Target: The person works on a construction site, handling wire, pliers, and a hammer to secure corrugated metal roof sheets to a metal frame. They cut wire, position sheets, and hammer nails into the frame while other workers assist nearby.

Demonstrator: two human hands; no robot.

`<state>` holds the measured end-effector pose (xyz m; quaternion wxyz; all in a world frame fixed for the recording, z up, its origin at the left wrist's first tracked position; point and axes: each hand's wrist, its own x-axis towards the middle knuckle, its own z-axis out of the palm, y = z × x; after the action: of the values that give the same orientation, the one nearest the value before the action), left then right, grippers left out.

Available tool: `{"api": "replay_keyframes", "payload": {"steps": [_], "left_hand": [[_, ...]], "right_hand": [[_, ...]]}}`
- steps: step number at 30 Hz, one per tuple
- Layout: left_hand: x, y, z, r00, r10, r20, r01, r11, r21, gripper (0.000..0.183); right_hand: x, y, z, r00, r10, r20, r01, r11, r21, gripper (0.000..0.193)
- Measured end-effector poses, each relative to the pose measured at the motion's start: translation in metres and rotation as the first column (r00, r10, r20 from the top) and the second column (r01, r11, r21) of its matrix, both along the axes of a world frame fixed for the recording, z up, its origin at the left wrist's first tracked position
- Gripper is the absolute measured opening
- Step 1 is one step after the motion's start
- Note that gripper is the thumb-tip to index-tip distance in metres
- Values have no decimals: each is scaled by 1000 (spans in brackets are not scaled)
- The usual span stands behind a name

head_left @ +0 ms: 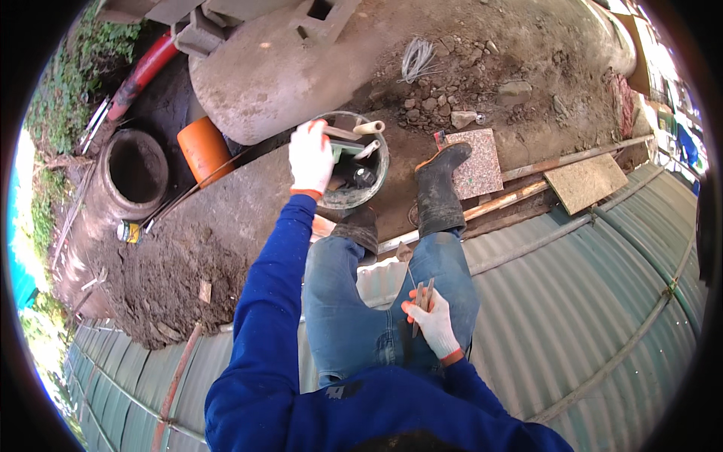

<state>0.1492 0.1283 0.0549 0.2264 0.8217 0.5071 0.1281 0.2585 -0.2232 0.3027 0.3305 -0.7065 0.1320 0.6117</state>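
My left hand (pixel 311 160), in a white glove with orange fingertips, reaches over the left side of a round bucket (pixel 352 202). Its fingers are bent beside a brown, wooden-looking piece (pixel 341 132); what they grip is partly hidden. Inside the bucket lie tools with pale handles (pixel 369 128), a green flat piece (pixel 345 148) and a dark object (pixel 364 178). Over my lap, my gloved right hand (pixel 434 324) is closed around narrow brown pieces (pixel 424 298). A small pointed trowel blade (pixel 404 251) on a thin neck extends ahead of that hand.
My boots (pixel 439 188) rest by the bucket and a speckled stone tile (pixel 479 163). Poles (pixel 520 197) and a tan board (pixel 586 183) lie right, along corrugated sheeting (pixel 550 301). Left are a concrete pipe opening (pixel 135 172) and an orange pipe (pixel 205 151); rubble (pixel 433 102) lies ahead.
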Motion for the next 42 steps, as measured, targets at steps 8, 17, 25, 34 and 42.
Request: {"api": "replay_keyframes", "payload": {"steps": [8,17,25,34,42], "left_hand": [[1,62,-56,604,-625,-495,629,755,-185,13],[-47,26,155,527,-752,-396,798,598,-73,16],[-50,28,216,438,-759,-482,806,569,-163,14],[-45,-9,238,903,-387,-186,334,905,-263,14],[-4,-33,269,693,677,249,-20,363,-932,12]], "right_hand": [[-11,-12,-11,987,-160,-15,159,986,-48,29],[8,-28,11,967,-252,-39,252,968,-1,29],[43,-12,-24,951,-306,-47,309,944,117,27],[71,-38,-30,898,-439,-38,441,892,98,27],[114,-49,19,689,-718,-99,719,661,215,25]]}}
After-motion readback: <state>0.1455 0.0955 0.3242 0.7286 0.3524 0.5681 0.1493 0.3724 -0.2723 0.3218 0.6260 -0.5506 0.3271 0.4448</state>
